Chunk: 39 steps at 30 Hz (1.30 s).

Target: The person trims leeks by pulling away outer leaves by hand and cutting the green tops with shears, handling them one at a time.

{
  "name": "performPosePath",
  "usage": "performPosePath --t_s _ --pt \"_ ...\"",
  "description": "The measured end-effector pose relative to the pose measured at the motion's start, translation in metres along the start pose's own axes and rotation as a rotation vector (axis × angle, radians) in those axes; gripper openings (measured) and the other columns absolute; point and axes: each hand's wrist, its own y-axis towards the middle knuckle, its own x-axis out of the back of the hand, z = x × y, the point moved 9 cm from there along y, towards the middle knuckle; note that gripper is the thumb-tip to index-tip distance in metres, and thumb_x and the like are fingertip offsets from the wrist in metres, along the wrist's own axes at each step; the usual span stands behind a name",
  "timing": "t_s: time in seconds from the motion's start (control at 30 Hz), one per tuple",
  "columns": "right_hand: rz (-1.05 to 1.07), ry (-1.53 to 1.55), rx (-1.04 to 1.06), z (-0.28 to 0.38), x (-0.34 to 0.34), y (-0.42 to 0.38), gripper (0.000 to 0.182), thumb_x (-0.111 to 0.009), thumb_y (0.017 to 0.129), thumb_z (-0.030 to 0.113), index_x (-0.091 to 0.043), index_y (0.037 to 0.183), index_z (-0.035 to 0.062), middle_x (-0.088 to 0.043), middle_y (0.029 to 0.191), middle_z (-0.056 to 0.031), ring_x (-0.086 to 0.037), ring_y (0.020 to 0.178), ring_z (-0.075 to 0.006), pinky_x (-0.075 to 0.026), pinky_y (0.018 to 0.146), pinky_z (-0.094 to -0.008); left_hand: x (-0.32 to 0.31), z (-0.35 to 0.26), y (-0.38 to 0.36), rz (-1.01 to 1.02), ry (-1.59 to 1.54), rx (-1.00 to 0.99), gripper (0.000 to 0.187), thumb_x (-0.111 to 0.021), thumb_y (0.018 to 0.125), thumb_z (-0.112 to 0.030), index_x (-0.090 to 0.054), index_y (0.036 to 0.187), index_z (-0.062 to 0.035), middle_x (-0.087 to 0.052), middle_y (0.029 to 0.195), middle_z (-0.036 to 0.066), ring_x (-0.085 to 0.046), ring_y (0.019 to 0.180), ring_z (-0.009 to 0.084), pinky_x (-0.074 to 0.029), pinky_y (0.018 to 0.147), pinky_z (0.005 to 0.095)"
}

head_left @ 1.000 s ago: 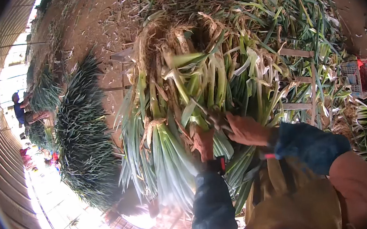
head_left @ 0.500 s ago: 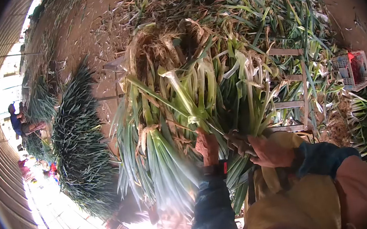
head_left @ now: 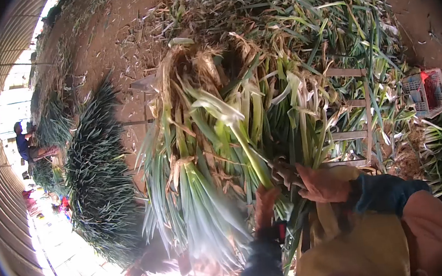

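Note:
My left hand [head_left: 265, 204] is closed around the green part of a leek [head_left: 244, 142], whose pale end points up and left. My right hand [head_left: 324, 183], just to the right, grips a thin-bladed tool [head_left: 263, 157] with a dark handle part; which kind of blade it is I cannot tell. Its blade overlaps the leek stalk in this view. Beneath both hands lies a heap of leeks [head_left: 191, 190], with dry brown roots at the top and green leaves hanging down toward me. A yellow apron [head_left: 354, 251] covers my front.
Loose leaves [head_left: 316, 12] cover the ground ahead. A wooden frame [head_left: 367, 116] stands right of the heap, and a white crate [head_left: 424, 94] holds something red. More leeks [head_left: 97, 174] lie in a long row at left. A person [head_left: 24, 143] is at the far left.
My left hand has moved down and slightly right, drawing the leek toward me. The leek's pale end now sits lower and looks blurred. My right hand with the tool has hardly moved.

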Motion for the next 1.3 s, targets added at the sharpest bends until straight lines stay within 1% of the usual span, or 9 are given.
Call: performPosePath --t_s 0.1,0.33,0.53,0.87,1.0,1.03,1.13,1.27,1.3 --pt "0.085 -0.062 -0.106 -0.026 -0.002 0.022 0.073 -0.064 0.075 0.023 -0.024 0.125 -0.0130 -0.054 0.087 -0.0267 -0.060 0.065 -0.0362 -0.048 0.053 -0.0411 -0.009 0.035 -0.012 -0.058 -0.070 -0.039 0.024 -0.060 0.072 -0.012 -0.053 0.094 -0.0038 -0.051 0.071 -0.001 -0.048 0.063 0.0093 -0.039 0.054 0.0237" --pt "-0.025 -0.229 -0.026 -0.033 0.003 0.073 0.074 -0.065 0.073 0.025 -0.027 0.125 -0.0125 -0.055 0.081 -0.0222 -0.058 0.059 -0.0331 -0.048 0.049 -0.0395 -0.040 0.049 -0.038 0.000 -0.186 0.028 0.026 -0.061 0.073 -0.018 -0.052 0.091 -0.0030 -0.051 0.072 0.001 -0.048 0.064 0.0111 -0.038 0.056 0.0258" --pt "-0.006 -0.238 0.104 -0.010 0.005 0.020 0.077 -0.066 0.072 0.026 -0.026 0.125 -0.0127 -0.055 0.080 -0.0209 -0.058 0.058 -0.0312 -0.048 0.048 -0.0380 -0.042 0.062 -0.041 0.000 -0.152 0.065 0.028 -0.061 0.074 -0.018 -0.053 0.095 -0.0026 -0.051 0.076 0.000 -0.049 0.069 0.0105 -0.039 0.060 0.0248" --pt "-0.156 -0.361 0.088 -0.027 0.005 0.122 0.047 -0.055 0.078 0.021 -0.041 0.107 -0.0128 -0.053 0.068 -0.0131 -0.056 0.055 -0.0243 -0.046 0.047 -0.0337 -0.054 0.051 -0.056 0.046 -0.091 0.073 0.029 -0.062 0.074 -0.017 -0.052 0.098 -0.0028 -0.053 0.079 0.000 -0.050 0.070 0.0109 -0.041 0.062 0.0254" --pt "-0.151 -0.083 -0.064 -0.048 0.008 0.114 0.050 -0.058 0.072 0.009 -0.036 0.114 -0.0084 -0.055 0.074 -0.0188 -0.059 0.063 -0.0331 -0.048 0.051 -0.0396 -0.043 0.079 -0.053 0.029 -0.017 0.056 0.029 -0.062 0.071 -0.017 -0.051 0.093 -0.0025 -0.053 0.074 0.003 -0.051 0.067 0.0129 -0.041 0.058 0.0286" --pt "-0.307 -0.087 0.005 -0.046 0.018 0.098 0.055 -0.060 0.070 0.006 -0.034 0.117 -0.0064 -0.056 0.078 -0.0226 -0.059 0.066 -0.0379 -0.049 0.054 -0.0439 -0.041 0.089 -0.054 0.020 0.031 0.064 0.028 -0.062 0.070 -0.017 -0.051 0.092 -0.0023 -0.053 0.072 0.005 -0.051 0.066 0.0136 -0.042 0.058 0.0299" --pt "-0.298 -0.065 -0.165 -0.087 0.024 0.059 0.059 -0.062 0.071 0.010 -0.033 0.119 -0.0072 -0.056 0.083 -0.0250 -0.059 0.065 -0.0392 -0.049 0.056 -0.0458 -0.042 0.086 -0.044 -0.034 0.284 -0.009 0.028 -0.062 0.069 -0.018 -0.050 0.088 -0.0019 -0.053 0.067 0.009 -0.053 0.061 0.0170 -0.042 0.055 0.0334" --pt "-0.137 -0.102 -0.313 -0.116 0.002 0.020 0.066 -0.063 0.070 0.014 -0.030 0.122 -0.0090 -0.056 0.086 -0.0265 -0.058 0.067 -0.0405 -0.049 0.058 -0.0456 -0.026 0.148 0.006 -0.068 0.360 0.042 0.029 -0.062 0.068 -0.020 -0.049 0.088 -0.0015 -0.055 0.065 0.015 -0.056 0.057 0.0237 -0.043 0.052 0.0371" --pt "-0.067 -0.061 -0.308 -0.094 0.005 0.017 0.067 -0.064 0.071 0.015 -0.029 0.123 -0.0095 -0.056 0.086 -0.0268 -0.058 0.067 -0.0407 -0.049 0.058 -0.0456 -0.025 0.108 0.006 -0.102 0.310 -0.048 0.032 -0.062 0.067 -0.022 -0.050 0.088 -0.0018 -0.057 0.064 0.015 -0.056 0.055 0.0268 -0.043 0.051 0.0381"
